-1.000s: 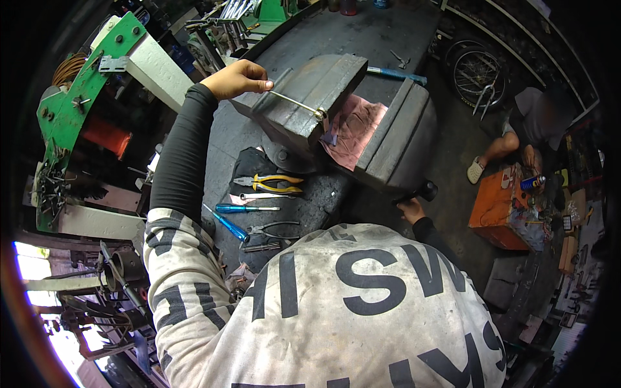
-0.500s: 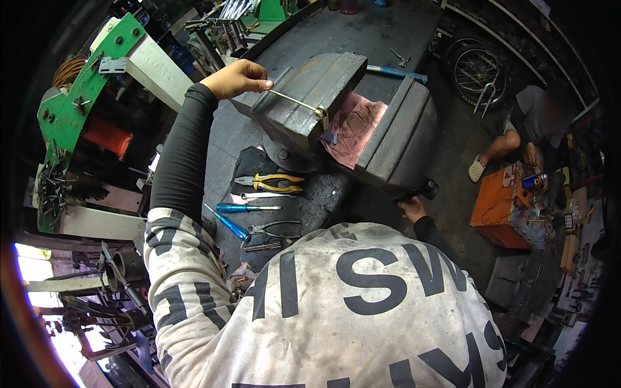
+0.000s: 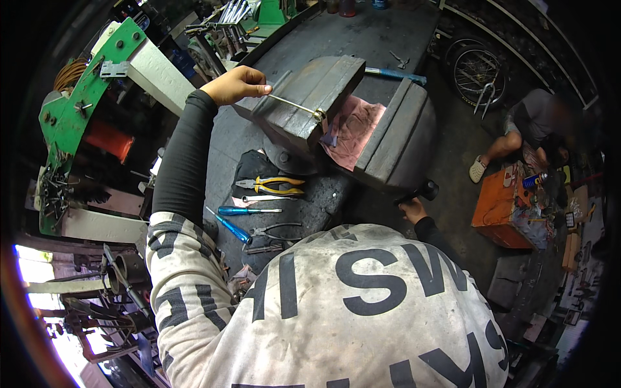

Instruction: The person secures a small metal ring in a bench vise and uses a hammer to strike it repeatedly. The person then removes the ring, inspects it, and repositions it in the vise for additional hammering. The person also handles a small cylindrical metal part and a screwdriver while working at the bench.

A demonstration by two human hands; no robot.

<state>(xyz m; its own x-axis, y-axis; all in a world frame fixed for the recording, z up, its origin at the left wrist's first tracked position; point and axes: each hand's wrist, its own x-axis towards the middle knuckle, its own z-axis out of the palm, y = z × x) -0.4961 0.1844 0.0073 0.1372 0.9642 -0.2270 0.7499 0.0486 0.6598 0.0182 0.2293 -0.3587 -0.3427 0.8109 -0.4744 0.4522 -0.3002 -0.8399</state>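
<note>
My left hand [image 3: 239,85] pinches one end of a thin metal rod [image 3: 291,102]. The rod lies across the top of the left jaw of a large grey bench vise [image 3: 309,87], and its brassy, ring-like end sits at the jaw's inner edge. The two jaws stand well apart, with a stained pink cloth [image 3: 354,132] spread in the gap. My right hand [image 3: 413,210] is low on the vise's near right side, its fingers closed around the vise handle [image 3: 427,190]; part of that grip is hidden.
Left of the vise lie yellow-handled pliers [image 3: 275,185], a wrench [image 3: 259,199], blue screwdrivers [image 3: 242,210] and grey pliers [image 3: 278,227]. Behind it is a blue-handled tool [image 3: 398,74]. A person [image 3: 540,119] crouches at right beside an orange box [image 3: 495,207], near a wheel [image 3: 479,74].
Both hands keep their grips, and the rod's ring end stays at the jaw edge, with only a slight shift of the view. The crouching person at right has leaned and moved an arm.
</note>
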